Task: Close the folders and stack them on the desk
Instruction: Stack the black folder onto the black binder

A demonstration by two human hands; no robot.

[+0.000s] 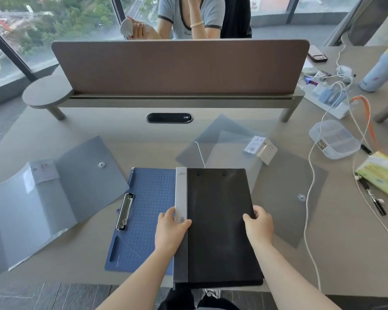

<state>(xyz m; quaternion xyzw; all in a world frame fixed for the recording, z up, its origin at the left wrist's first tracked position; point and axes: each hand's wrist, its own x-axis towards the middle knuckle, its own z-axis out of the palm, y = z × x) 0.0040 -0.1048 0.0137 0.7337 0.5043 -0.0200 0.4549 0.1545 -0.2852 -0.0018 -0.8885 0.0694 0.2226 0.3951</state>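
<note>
A closed black folder [220, 220] with a white label strip down its left side lies at the desk's front edge. My left hand [169, 229] grips its left edge over the strip, and my right hand [259, 224] grips its right edge. Under its left side lies an open blue clip folder [143, 211] with a metal clip. An open grey snap envelope folder [54, 198] lies to the left with its flap raised. Another translucent grey snap folder [278, 186] lies open to the right, behind and beside the black one.
A brown divider screen [179, 66] stands across the back of the desk, with a person seated behind it. On the right lie a clear plastic box [333, 138], a tissue pack [382, 173], pens, white cables, a power strip and a bottle [379, 70].
</note>
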